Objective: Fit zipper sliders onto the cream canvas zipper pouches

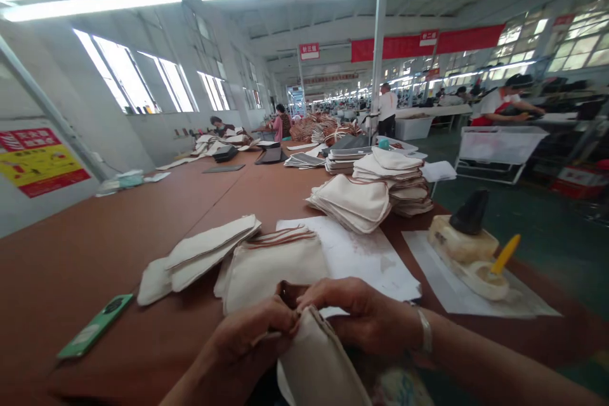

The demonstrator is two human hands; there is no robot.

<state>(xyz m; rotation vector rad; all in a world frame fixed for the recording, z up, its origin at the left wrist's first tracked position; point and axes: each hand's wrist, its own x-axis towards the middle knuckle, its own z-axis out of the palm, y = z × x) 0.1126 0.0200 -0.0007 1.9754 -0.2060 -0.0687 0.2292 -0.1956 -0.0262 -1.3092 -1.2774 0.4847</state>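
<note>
My left hand (250, 336) and my right hand (361, 314) meet at the bottom centre, both pinching the top edge of a cream canvas pouch (318, 365) that hangs toward me. The right wrist wears a silver bangle. Just beyond my hands lies a pile of similar cream pouches with brown trim (273, 263), partly on a white paper sheet (361, 254). Another fanned pile of cream pieces (204, 250) lies to its left.
A green phone (95, 327) lies at left on the long brown table (95, 247). A glue pot with a yellow-handled brush (473, 250) sits on paper at right. Taller pouch stacks (375, 193) stand behind. Other workers stand far off along the tables.
</note>
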